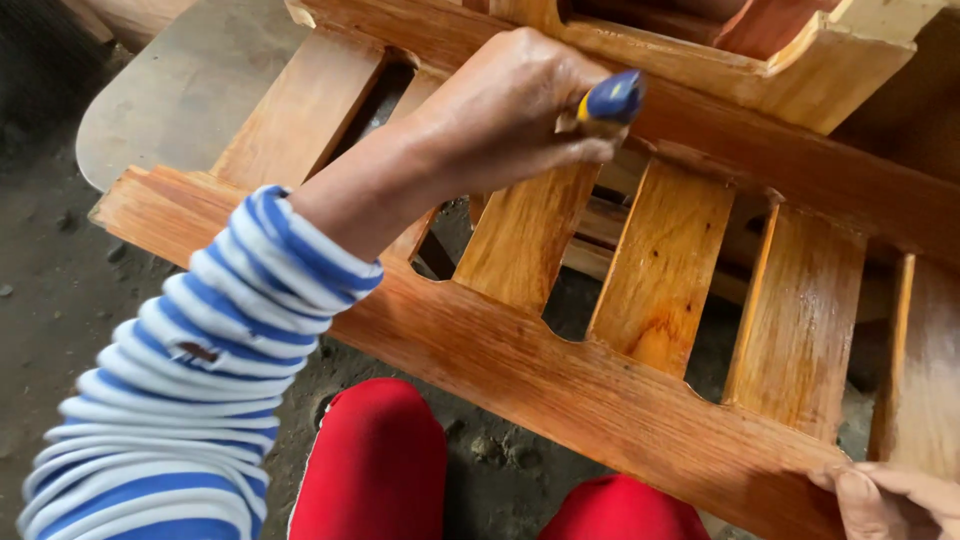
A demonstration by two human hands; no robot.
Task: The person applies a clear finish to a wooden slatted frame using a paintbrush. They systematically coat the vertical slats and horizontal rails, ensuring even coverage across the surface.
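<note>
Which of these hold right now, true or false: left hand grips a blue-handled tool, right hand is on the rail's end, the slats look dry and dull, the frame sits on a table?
1. The left hand grips a blue-handled tool. True.
2. The right hand rests on the end of the lower rail. True.
3. The slats look dry and dull. False: they are glossy and wet-looking.
4. The wooden frame sits on a table. False: dirt floor shows beneath it.

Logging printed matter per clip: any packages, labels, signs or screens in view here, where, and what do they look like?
None in view. Nearest candidate: a small blue and yellow object gripped in the left hand above the glossy wooden slatted frame; no label shows on it.
</note>
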